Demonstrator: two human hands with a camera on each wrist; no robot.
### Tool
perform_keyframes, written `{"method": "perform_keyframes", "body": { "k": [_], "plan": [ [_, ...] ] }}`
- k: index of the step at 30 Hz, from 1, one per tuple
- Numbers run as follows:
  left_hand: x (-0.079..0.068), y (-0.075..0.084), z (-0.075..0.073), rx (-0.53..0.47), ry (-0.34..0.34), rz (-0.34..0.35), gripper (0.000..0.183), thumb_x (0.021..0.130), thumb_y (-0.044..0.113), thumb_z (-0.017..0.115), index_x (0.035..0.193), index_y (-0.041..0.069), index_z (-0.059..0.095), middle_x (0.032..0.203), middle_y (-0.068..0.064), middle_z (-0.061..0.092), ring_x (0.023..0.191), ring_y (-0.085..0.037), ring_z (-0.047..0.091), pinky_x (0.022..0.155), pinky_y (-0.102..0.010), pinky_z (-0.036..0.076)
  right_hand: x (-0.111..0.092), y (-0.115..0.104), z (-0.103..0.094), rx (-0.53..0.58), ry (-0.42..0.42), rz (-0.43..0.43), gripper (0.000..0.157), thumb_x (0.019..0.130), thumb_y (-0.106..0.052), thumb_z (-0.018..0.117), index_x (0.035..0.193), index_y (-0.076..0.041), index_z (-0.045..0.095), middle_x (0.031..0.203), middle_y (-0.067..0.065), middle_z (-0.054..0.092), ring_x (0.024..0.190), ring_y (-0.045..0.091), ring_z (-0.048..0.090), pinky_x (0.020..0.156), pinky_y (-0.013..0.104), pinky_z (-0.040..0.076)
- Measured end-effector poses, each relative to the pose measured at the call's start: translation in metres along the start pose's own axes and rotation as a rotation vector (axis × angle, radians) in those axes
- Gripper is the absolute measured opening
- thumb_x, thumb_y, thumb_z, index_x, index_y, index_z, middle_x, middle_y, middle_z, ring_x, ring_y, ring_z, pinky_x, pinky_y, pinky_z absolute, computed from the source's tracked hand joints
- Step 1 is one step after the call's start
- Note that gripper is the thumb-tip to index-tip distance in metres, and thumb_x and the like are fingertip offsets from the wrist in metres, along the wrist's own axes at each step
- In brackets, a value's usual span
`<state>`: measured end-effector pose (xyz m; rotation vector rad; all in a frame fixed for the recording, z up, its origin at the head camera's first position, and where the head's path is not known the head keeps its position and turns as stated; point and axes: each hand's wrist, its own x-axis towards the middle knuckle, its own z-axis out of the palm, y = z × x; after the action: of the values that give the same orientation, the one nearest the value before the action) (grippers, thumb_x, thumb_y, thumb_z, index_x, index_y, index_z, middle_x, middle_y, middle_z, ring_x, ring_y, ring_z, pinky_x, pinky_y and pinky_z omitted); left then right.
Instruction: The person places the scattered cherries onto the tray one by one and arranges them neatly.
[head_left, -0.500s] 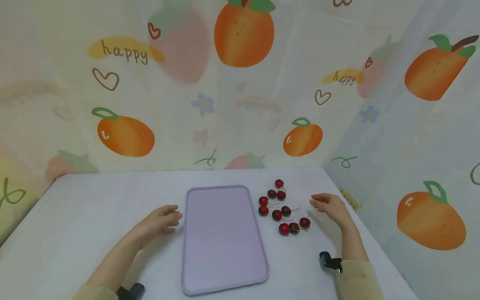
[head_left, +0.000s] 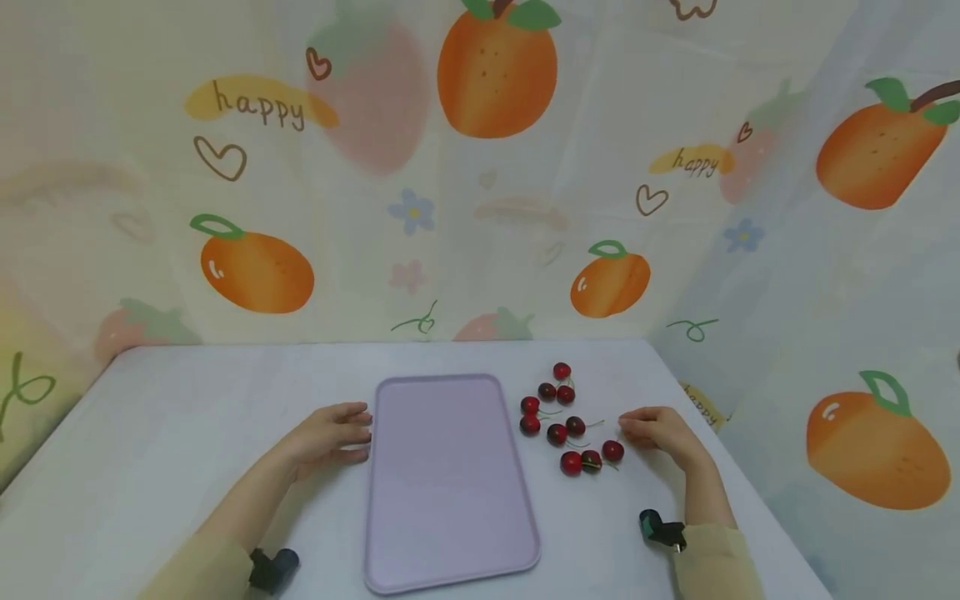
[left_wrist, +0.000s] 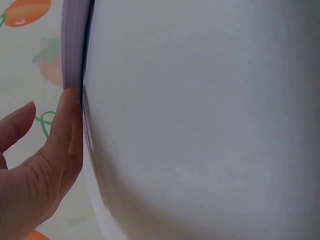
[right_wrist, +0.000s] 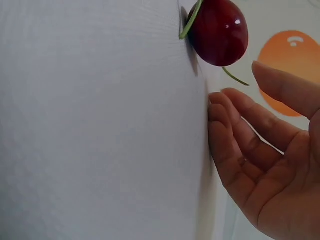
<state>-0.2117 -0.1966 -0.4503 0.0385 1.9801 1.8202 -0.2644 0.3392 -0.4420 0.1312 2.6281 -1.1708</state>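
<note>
A pale purple rectangular tray (head_left: 450,483) lies flat on the white table with its bare surface upward. At its left rim is my left hand (head_left: 332,435), fingers extended and slightly spread; in the left wrist view the fingertips (left_wrist: 70,97) seem to meet the tray's edge. Several dark red cherries, some with green stems, lie scattered right of the tray. The cherry (head_left: 612,451) closest to my right hand (head_left: 663,435) also shows large in the right wrist view. That hand's fingers are loosely bent, with the thumb apart and nothing held; its fingertips are low by the table.
Other cherries (head_left: 566,394) sit in small clusters between the tray and the right hand. A fruit-printed cloth (head_left: 517,175) hangs behind and to the right of the table (head_left: 225,383). Small dark devices (head_left: 662,530) are strapped at both wrists.
My left hand has come slightly right, up to the tray's rim. The right hand has lowered a little toward the table beside the cherries. Tray and cherries keep their places.
</note>
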Motion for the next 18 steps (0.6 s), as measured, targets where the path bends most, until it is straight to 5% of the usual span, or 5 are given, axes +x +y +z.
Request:
{"method": "perform_keyframes", "body": {
  "k": [11,18],
  "plan": [
    [0.0079,-0.0021,0.0045,0.046,0.024,-0.009,0.077,0.086,-0.010,0.059,0.151,-0.013,0.018,0.153,-0.038,0.024,0.092,-0.014,0.063,0.089,-0.034,0.061,0.0033,0.0087,0.0005,0.074,-0.046,-0.018,0.044,0.092,-0.032,0.067,0.121,0.001,0.066,0.096,-0.002,0.072,0.085,0.010,0.063,0.076,0.022,0.055],
    [0.0056,-0.0029,0.0056,0.105,0.041,-0.003,0.083,0.081,-0.010,0.066,0.151,-0.012,0.021,0.153,-0.036,0.029,0.108,-0.020,0.059,0.086,-0.032,0.061,0.0048,0.0091,0.0023,0.100,-0.060,-0.011,0.042,0.093,-0.031,0.067,0.120,0.001,0.067,0.100,-0.001,0.072,0.084,0.009,0.063,0.076,0.019,0.056]
  ]
}}
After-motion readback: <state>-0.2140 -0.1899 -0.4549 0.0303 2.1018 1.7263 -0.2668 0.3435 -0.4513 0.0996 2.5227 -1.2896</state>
